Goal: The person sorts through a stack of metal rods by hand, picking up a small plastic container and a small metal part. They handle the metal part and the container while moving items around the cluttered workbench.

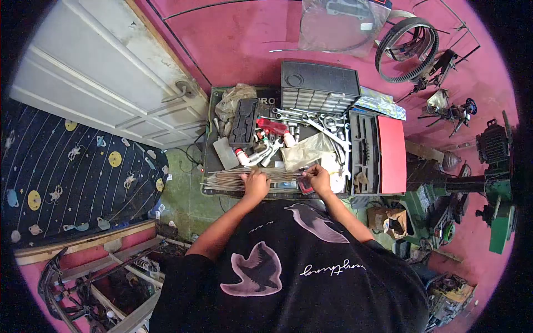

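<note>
A bundle of thin brownish rods [225, 180] lies lengthwise along the near edge of the cluttered bench. My left hand [256, 184] is closed on the bundle near its middle, fingers curled over the rods. At the right end of the rods is my right hand [318, 181], fingers bent together; what they pinch, if anything, is too small to make out. Just left of its fingertips sits a small red-edged item [305, 185]. Beyond my hands lie a crumpled beige cloth or bag [308, 151], a red-and-white bottle [242, 157] and several wrenches [333, 129].
At the back stands a black drawer cabinet [320, 77]. To the right is an open tool case with a red panel [392, 154]; a black tray [244, 122] lies left. A white door [105, 72] and green machinery [502, 222] flank the bench.
</note>
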Tool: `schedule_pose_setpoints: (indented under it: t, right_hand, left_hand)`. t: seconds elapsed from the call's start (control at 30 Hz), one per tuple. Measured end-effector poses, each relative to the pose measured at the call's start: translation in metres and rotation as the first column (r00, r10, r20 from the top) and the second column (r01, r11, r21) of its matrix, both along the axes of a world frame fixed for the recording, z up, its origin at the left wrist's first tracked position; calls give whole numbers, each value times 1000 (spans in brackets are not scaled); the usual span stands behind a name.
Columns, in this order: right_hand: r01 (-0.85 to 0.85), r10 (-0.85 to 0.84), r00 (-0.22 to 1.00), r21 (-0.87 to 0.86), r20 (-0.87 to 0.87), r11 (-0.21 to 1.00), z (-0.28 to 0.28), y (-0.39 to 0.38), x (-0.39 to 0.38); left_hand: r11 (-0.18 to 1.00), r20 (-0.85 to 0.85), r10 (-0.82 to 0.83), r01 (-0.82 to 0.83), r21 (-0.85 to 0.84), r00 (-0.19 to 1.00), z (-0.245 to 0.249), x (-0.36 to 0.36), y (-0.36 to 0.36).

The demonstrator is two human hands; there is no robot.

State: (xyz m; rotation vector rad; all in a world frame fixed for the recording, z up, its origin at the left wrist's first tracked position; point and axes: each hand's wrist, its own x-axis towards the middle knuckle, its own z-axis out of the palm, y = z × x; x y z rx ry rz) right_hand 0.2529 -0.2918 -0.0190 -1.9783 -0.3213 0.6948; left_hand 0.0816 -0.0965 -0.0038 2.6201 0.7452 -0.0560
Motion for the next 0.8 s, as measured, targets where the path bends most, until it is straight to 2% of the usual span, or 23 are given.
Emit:
schedule_pose_setpoints:
  t: [0.07,0.13,0.2,0.3,0.37,0.43,0.47,0.5,0.57,0.63,0.7,0.77,0.8]
  right_hand:
    - [13,-14,1000,35,23,999,0,0,4]
    - [23,-26,999,69,44,997,-2,-1,10]
    - [-7,14,998,108,-66,994,2,-3,17]
    - [-26,31,995,47,-93,999,10,0,15]
    - [-39,41,997,39,-68,998,-22,4,10]
    - [-50,51,998,29,-42,998,-29,9,6]
    - [-104,105,994,-45,17,994,-25,14,2]
    - [-154,164,984,-121,71,981,-17,20,-2]
    - [-170,192,973,-169,126,971,-3,28,-9]
    - [-215,344,873,-359,345,908,13,34,-15]
    - [-226,372,852,-382,369,896,14,38,-19]
    - [-328,449,764,-320,463,889,6,41,-22]
    - [-330,450,764,-319,463,888,10,42,-24]
  left_hand:
    - [1000,18,17,-18,20,1000,-4,0,2]
    - [964,-16,150,-150,-221,989,-3,0,5]
    - [965,33,167,-156,-212,985,-6,-1,9]
    - [964,86,203,-184,-192,975,-11,-3,9]
    - [958,20,199,-190,-216,980,-8,-2,9]
    - [970,79,155,-136,-201,985,-28,-7,9]
    - [980,136,107,-81,-183,985,-40,-9,9]
    - [980,136,110,-84,-183,985,-31,-9,7]
    - [986,60,132,-124,-115,989,1,-7,1]
    - [987,67,123,-115,-114,990,3,-6,2]
    - [988,73,117,-109,-111,990,7,-7,3]
    - [991,106,88,-77,-107,990,13,-8,3]
    - [991,105,90,-79,-106,990,13,-10,4]
